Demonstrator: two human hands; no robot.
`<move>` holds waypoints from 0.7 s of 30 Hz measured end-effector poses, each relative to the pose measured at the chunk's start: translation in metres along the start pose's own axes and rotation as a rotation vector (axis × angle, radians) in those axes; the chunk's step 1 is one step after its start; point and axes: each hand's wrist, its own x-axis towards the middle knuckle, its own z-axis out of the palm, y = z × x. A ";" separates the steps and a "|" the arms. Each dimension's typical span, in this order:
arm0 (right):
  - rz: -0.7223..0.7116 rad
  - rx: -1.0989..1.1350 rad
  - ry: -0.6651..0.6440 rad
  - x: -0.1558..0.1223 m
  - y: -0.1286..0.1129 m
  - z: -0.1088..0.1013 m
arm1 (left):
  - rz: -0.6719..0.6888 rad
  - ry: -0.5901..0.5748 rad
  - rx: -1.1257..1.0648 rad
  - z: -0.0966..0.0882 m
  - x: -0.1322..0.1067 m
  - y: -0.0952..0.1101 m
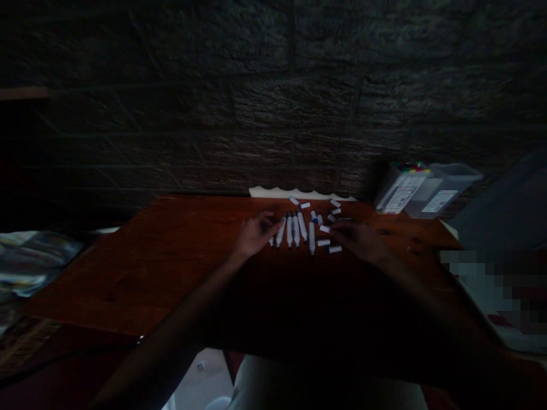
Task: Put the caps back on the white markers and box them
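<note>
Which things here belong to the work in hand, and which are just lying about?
In the work, apparently:
white marker bodies, beside the left hand
white cap, at the right hand's fingertips
other loose caps

Lying about, probably:
tub with colourful contents
second clear tub
wavy-edged white strip

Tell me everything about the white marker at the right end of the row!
The marker is a slim, whitish tube that looks like plastic, narrowing at the end nearest the person. It lies flat on the wooden table, apart from the other markers, with caps to its right. Neither the left hand nor right hand touches it. Its far end is too dim to make out.
</note>
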 end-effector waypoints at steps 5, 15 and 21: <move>0.040 0.130 0.049 0.000 -0.001 0.001 | 0.049 -0.012 -0.092 0.003 0.001 -0.003; -0.051 0.253 0.033 -0.003 -0.003 0.005 | 0.051 0.022 -0.169 0.004 0.001 -0.002; -0.176 0.147 0.127 -0.008 -0.026 0.019 | 0.044 0.059 -0.128 0.001 0.002 -0.003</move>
